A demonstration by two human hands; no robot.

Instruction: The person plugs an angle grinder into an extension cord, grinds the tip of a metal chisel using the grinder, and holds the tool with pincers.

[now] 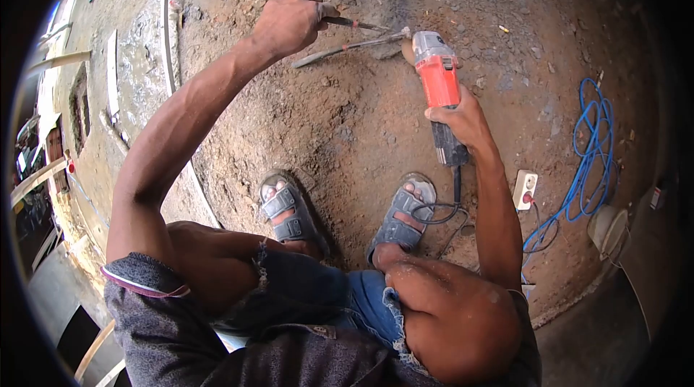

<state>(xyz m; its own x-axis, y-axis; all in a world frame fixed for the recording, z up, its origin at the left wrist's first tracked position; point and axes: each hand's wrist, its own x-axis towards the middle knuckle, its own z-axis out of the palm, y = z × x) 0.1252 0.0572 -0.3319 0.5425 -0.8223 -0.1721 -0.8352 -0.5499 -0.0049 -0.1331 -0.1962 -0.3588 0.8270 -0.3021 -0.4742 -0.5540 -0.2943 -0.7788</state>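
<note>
My left hand (289, 24) is closed around one dark handle of a long two-handled metal tool (354, 45), which looks like tongs or pincers. Its other handle slants down and to the left, and the two meet near the grinder's head. My right hand (463, 118) grips the body of a red and black angle grinder (438, 82). The grinder's silver head points away from me, and a round disc edge shows at its left side. The tool's joined end is right beside that disc; whether they touch I cannot tell.
Rough dirt ground (347, 112) lies under my sandalled feet. The grinder's black cord loops by my right foot. A white socket block (525, 190) with a red plug and a tangled blue cable (594, 126) lie at the right. Wood and scraps are at the left.
</note>
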